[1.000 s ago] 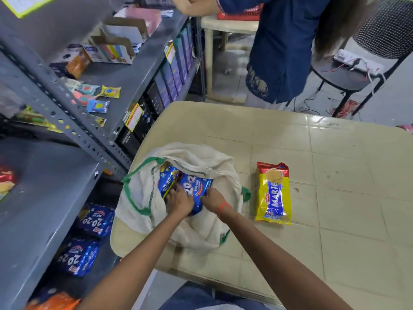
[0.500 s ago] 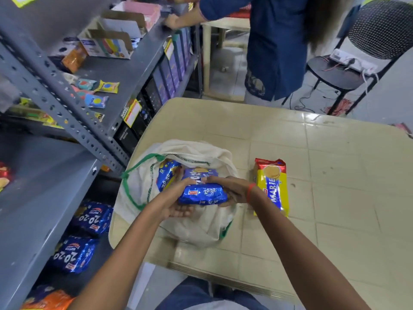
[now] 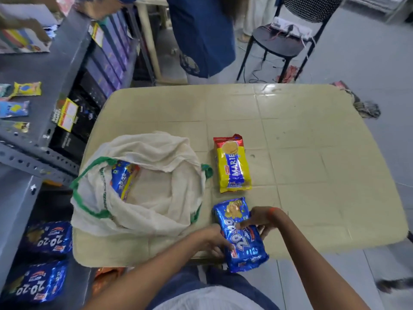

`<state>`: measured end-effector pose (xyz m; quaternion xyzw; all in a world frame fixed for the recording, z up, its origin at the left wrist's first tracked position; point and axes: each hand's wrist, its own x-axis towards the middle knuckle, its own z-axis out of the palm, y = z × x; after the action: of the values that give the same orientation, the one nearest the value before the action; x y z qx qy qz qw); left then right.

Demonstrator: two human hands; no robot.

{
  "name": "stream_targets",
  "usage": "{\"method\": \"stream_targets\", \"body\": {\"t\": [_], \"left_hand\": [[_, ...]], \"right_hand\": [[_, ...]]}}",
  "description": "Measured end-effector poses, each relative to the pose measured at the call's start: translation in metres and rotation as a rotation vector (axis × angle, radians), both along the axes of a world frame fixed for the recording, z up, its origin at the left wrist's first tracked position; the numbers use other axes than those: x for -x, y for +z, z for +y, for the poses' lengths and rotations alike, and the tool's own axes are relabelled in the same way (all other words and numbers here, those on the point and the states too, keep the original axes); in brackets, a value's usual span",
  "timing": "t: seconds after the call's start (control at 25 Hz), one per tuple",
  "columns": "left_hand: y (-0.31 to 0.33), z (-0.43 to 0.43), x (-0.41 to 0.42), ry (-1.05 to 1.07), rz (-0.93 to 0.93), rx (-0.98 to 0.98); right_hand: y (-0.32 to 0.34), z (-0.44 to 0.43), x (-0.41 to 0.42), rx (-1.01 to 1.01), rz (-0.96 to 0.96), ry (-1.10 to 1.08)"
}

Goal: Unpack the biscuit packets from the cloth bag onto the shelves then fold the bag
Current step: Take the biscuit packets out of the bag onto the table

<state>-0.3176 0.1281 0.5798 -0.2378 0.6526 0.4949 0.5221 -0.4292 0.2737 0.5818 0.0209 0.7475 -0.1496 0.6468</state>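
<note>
Both hands, left hand (image 3: 213, 239) and right hand (image 3: 260, 222), are gripping a glossy blue 20-20 packet (image 3: 240, 236) with fingers closed on its sides, lying at the surface (image 3: 312, 175) edge, 6 o'clock from the yellow Marie packet (image 3: 233, 164), cloth bag (image 3: 143, 182) sitting open at 9 o'clock.

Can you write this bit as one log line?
both hands hold blue 20-20 biscuit packet | over beige table edge | one left in cloth bag

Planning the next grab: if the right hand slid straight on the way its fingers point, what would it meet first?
The right hand points left across the blue 20-20 packet it holds; past that, probably the left hand, then the cloth bag. Depth is unclear.
</note>
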Motion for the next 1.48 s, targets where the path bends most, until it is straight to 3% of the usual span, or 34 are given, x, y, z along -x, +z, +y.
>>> {"method": "stream_targets", "body": {"t": [0.16, 0.32, 0.44, 0.52, 0.6, 0.76, 0.88, 1.04, 1.16, 1.28, 1.36, 1.48], "left_hand": [[-0.004, 0.001, 0.027, 0.019, 0.176, 0.206], [0.011, -0.027, 0.035, -0.047, 0.239, 0.364], [0.024, -0.085, 0.032, 0.163, 0.481, 0.648], [0.029, -0.135, 0.023, 0.339, 0.654, 0.818], [0.027, -0.182, 0.008, 0.375, 0.774, 0.978], [0.030, -0.240, -0.027, 0.292, 0.733, 1.198], [0.042, -0.264, -0.043, 0.289, 0.543, 1.173], [0.053, -0.297, -0.063, 0.377, 0.309, 0.893], [0.058, -0.305, -0.065, 0.539, 0.361, 0.730], [0.071, -0.305, -0.056, 0.848, 0.410, 0.515], [0.077, -0.299, -0.044, 0.974, 0.363, 0.444], [0.087, -0.261, -0.033, 0.819, 0.247, 0.389]], "right_hand": [[0.001, -0.001, 0.002, 0.027, 0.226, -0.178], [0.022, -0.035, 0.010, -0.135, 0.648, 0.285], [0.042, -0.090, 0.010, -0.030, 0.801, 0.387], [0.047, -0.142, 0.005, 0.177, 0.736, 0.390], [0.041, -0.195, -0.010, 0.398, 0.506, 0.215], [0.012, -0.278, -0.037, 0.640, 0.211, -0.181], [0.006, -0.318, -0.050, 0.686, 0.186, -0.282], [-0.007, -0.346, -0.063, 0.669, 0.208, -0.351], [-0.001, -0.351, -0.062, 0.638, 0.162, -0.475], [0.028, -0.347, -0.048, 0.674, 0.016, -0.636], [0.048, -0.327, -0.037, 0.619, -0.132, -0.543], [0.058, -0.265, -0.023, 0.548, -0.231, -0.269]]}}
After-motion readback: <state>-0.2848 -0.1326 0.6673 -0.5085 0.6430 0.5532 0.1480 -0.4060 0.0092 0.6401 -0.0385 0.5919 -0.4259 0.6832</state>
